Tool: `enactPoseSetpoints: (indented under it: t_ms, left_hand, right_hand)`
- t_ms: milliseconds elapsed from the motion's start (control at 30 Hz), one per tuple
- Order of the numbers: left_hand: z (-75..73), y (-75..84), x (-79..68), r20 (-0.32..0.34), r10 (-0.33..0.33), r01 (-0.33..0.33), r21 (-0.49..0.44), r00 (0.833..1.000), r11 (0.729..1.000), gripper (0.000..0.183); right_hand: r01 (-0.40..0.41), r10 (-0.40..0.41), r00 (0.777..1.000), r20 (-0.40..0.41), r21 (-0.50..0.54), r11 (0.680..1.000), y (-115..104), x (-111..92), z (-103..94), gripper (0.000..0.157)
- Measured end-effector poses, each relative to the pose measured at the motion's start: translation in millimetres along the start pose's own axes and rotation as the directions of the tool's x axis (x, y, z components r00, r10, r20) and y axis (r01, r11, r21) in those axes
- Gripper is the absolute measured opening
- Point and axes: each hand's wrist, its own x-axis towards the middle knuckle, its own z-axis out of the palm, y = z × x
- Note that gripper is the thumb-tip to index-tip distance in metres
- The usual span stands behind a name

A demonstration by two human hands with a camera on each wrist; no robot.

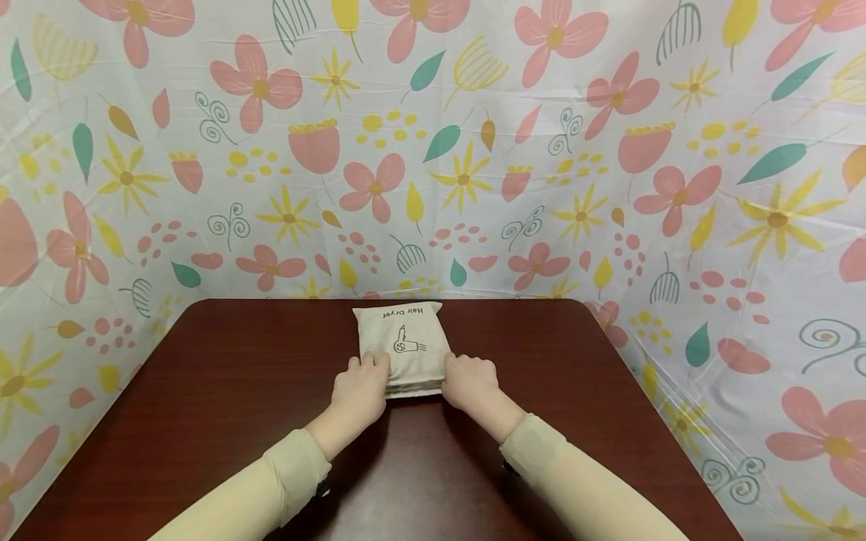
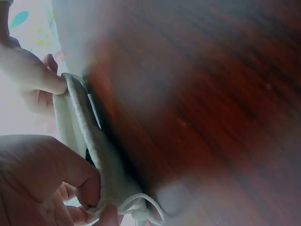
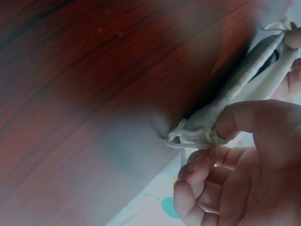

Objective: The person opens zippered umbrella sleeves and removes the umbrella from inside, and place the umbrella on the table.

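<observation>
A cream cloth drawstring bag [image 1: 416,361], printed "Hair Dryer" with a dryer drawing, lies flat on the table with its mouth toward me. At the mouth's left corner my left hand [image 1: 358,391] pinches the fabric between thumb and fingers. The opposite corner is held by my right hand [image 1: 471,382] in a similar pinch. Between the hands the mouth gapes a little; the right wrist view shows something dark and ribbed [image 3: 266,65] inside, mostly hidden. A loop of cord [image 2: 162,214] hangs by the left corner, and gathered cord [image 3: 176,145] shows by the right.
The bag lies toward the far edge of a dark reddish-brown wooden table [image 1: 237,406] with rounded back corners. A flower-patterned curtain [image 1: 433,188] rises behind the table and along both sides.
</observation>
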Motion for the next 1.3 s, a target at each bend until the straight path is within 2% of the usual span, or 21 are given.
enactPoseSetpoints:
  t_ms: [100,200,333,433,533,733,1000,1300]
  left_hand:
    - [0.4,-1.6,0.8,-0.003,-0.017,0.017,-0.005,1.0,1.0,0.03]
    - [1.5,-4.5,1.0,-0.01,-0.048,0.048,-0.005,0.999,0.999,0.027]
    - [1.6,-8.0,-2.3,0.048,-0.074,0.074,-0.002,0.996,0.997,0.013]
    - [0.5,-9.4,-4.9,0.096,-0.076,0.075,0.006,0.993,0.997,0.012]
    - [0.6,-10.2,-5.8,0.113,-0.072,0.07,0.021,0.991,0.997,0.012]
    - [0.7,-11.6,-7.4,0.103,-0.053,0.049,0.041,0.993,0.998,0.017]
    - [0.2,-15.6,-6.6,0.047,-0.019,0.014,0.096,0.999,0.995,0.014]
    - [-2.6,-20.6,2.8,0.007,0.001,-0.001,0.096,1.0,0.995,0.013]
  right_hand:
    - [-0.012,0.012,0.999,0.034,-0.014,1.0,0.9,1.1,1.5,0.031]
    - [-0.019,0.02,0.999,0.048,-0.021,1.0,2.4,2.3,3.6,0.027]
    - [-0.025,0.026,0.999,0.04,-0.015,1.0,5.5,2.1,5.0,0.029]
    - [-0.032,0.033,0.999,0.043,-0.005,0.999,8.2,1.9,5.4,0.035]
    - [-0.035,0.035,0.998,0.052,0.0,0.999,9.7,2.6,4.9,0.035]
    - [-0.039,0.038,0.997,0.061,0.017,0.999,11.0,3.5,2.1,0.03]
    - [-0.054,0.051,0.997,0.059,0.047,0.997,15.2,4.3,-1.2,0.022]
    - [-0.081,0.076,0.993,0.085,0.063,0.995,19.8,13.9,-14.1,0.017]
